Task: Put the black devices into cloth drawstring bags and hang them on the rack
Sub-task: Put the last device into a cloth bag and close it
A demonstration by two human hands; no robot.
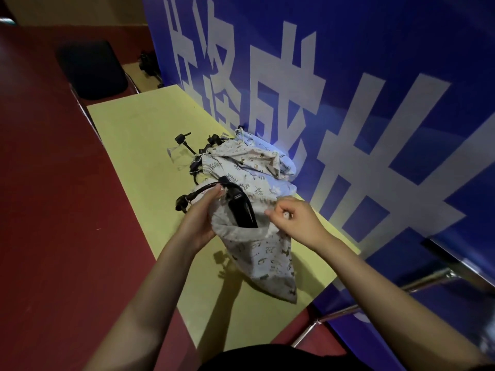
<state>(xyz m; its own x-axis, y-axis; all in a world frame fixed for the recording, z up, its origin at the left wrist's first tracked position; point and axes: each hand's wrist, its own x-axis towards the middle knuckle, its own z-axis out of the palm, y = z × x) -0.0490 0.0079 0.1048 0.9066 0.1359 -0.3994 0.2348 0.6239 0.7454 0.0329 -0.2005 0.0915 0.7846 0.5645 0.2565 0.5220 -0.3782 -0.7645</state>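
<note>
The black device [239, 207] stands half inside the bag [263, 253], long axis toward 11 o'clock; the left hand [203, 212] grips cable and rim, nearer; the right hand [292, 218] pinches the rim at 3 o'clock.

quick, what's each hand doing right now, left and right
Left hand: grips the near rim of the cloth bag and the black device's cable.
Right hand: pinches the bag's far rim, holding the mouth open.
</note>
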